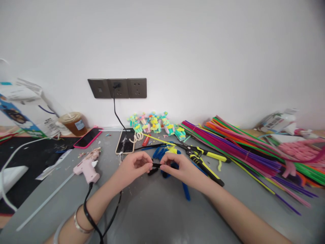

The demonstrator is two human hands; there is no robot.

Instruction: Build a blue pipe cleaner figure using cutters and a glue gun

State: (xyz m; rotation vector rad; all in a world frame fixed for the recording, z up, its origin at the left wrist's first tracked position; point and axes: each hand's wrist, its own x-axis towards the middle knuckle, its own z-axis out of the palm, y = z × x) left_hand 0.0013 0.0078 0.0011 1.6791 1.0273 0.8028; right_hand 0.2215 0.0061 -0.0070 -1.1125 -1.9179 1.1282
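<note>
Head view. Your left hand [135,166] and right hand [178,166] face each other just below the centre of the frame. Each pinches one end of a short, slim black strip [156,165], apparently fuzzy craft stem, between thumb and forefinger. The strip's long axis runs left to right across the frame, in line with the narrow gap between your two sets of fingertips. Neither hand is nearer, since both touch it.

Curled blue fuzzy stems [158,153] lie just beyond the strip, higher in the frame; a straight blue fuzzy length [186,192] extends below your right hand. Cutting pliers with yellow-and-black handles [203,166] lie right of centre, near that hand. A pale pink glue gun [87,168] lies left of your left hand, apart from it. Whether the strip is folded cannot be determined.
</note>
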